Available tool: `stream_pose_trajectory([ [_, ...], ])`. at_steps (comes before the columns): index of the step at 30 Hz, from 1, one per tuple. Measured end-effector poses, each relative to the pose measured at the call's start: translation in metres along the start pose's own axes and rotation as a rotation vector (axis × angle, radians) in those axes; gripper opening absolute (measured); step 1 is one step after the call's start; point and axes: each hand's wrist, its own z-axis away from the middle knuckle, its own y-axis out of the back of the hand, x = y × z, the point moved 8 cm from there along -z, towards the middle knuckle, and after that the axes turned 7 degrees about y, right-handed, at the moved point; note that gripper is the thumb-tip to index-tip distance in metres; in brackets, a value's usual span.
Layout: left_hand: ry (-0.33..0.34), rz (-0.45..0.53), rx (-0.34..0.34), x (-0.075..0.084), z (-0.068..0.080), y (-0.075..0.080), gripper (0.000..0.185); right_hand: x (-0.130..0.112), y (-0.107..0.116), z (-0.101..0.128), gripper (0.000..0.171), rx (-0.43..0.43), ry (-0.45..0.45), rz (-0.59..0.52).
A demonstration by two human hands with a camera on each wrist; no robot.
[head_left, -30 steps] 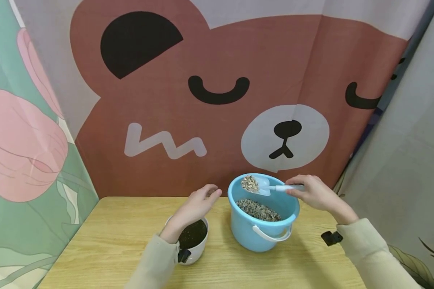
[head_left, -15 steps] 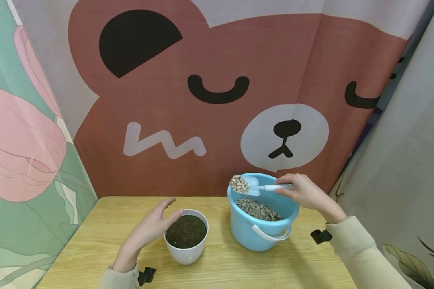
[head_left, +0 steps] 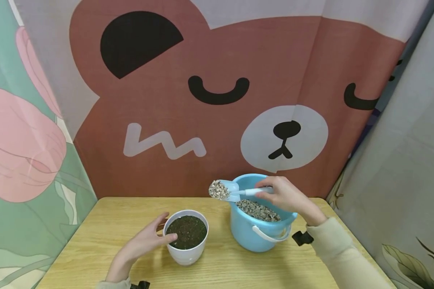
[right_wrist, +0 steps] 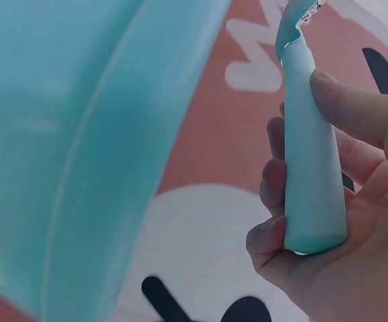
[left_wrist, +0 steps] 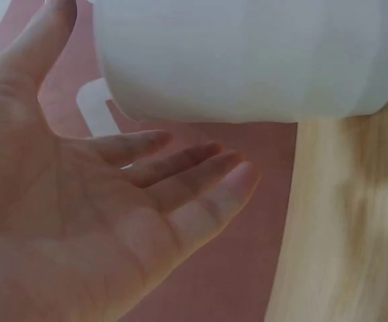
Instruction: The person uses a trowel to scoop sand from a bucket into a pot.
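Note:
My right hand (head_left: 285,196) grips the light blue handle of a small trowel (right_wrist: 312,147). Its scoop carries a heap of pale gravel (head_left: 218,190) past the left rim of a blue bucket (head_left: 251,237). Inside the bucket lies more gravel (head_left: 258,210). To the left stands a white flowerpot (head_left: 186,256) filled with dark soil (head_left: 188,230). My left hand (head_left: 144,243) is at the pot's left side, thumb over the rim, the other fingers by the outer wall. In the left wrist view those fingers (left_wrist: 207,198) are loosely extended beneath the pot's wall, not wrapped round it.
Both containers stand on a light wooden table (head_left: 108,224). A brown bear-print curtain (head_left: 159,176) hangs right behind the table, with a pale curtain (head_left: 394,180) on the right. The bucket's white handle (head_left: 271,237) hangs down at its front.
The left hand has swung from over the flowerpot round to its left side and come up to the rim. The right hand has moved the loaded trowel left, beyond the bucket's rim.

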Motion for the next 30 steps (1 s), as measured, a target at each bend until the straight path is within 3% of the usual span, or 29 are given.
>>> stream_pose_trajectory([
  [10,-0.045,0.110,-0.165,-0.010,-0.002,-0.012,0.108,-0.029,-0.028,-0.021,0.006,-0.030,0.041,-0.033],
  [16,-0.064,0.151,-0.208,-0.008,-0.001,-0.016,0.113,-0.042,-0.042,-0.029,0.010,-0.030,0.061,-0.025],
  [30,-0.178,0.169,-0.259,-0.003,0.001,-0.021,0.092,-0.061,-0.076,-0.037,0.011,-0.059,0.081,0.041],
])
